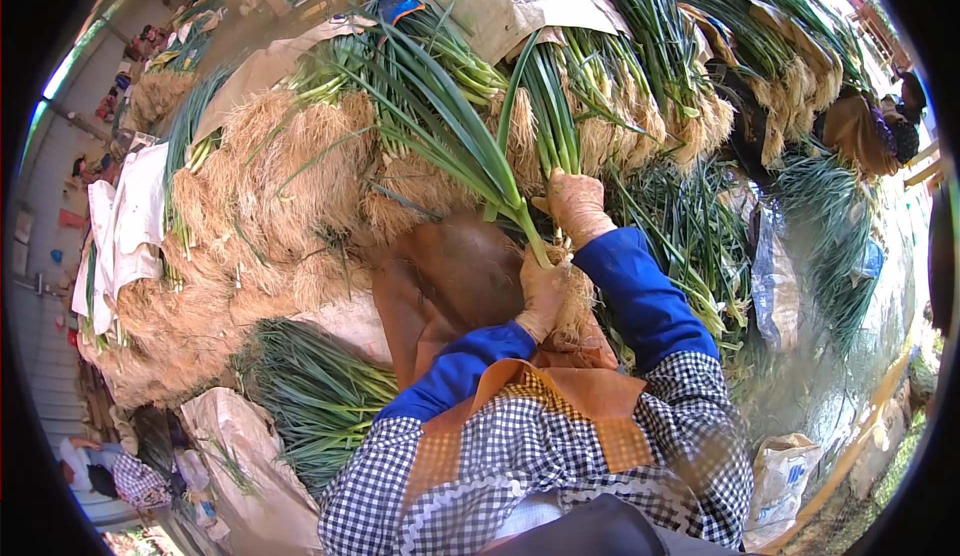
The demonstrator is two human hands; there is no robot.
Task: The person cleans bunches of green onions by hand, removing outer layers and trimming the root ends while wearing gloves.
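Observation:
My left hand (543, 294) is closed around the lower stem of a large green onion (512, 204), whose long leaves fan up and to the left. Its pale, stringy roots (573, 314) hang beside that hand. Just above and to the right, my right hand (577, 204) forms a fist at the base of some upright green stalks (556, 141). Whether these stalks belong to the same plant I cannot tell. Both hands are over my brown apron (470, 266), and blue sleeves (645, 291) cover my forearms.
Heaped onion bundles with matted roots (290, 171) lie ahead and left. A white sack (520, 6) covers some at the back. Loose green leaves (690, 241) lie to my right, and a leafy pile (315, 391) to my left. Another person (135, 476) is at lower left.

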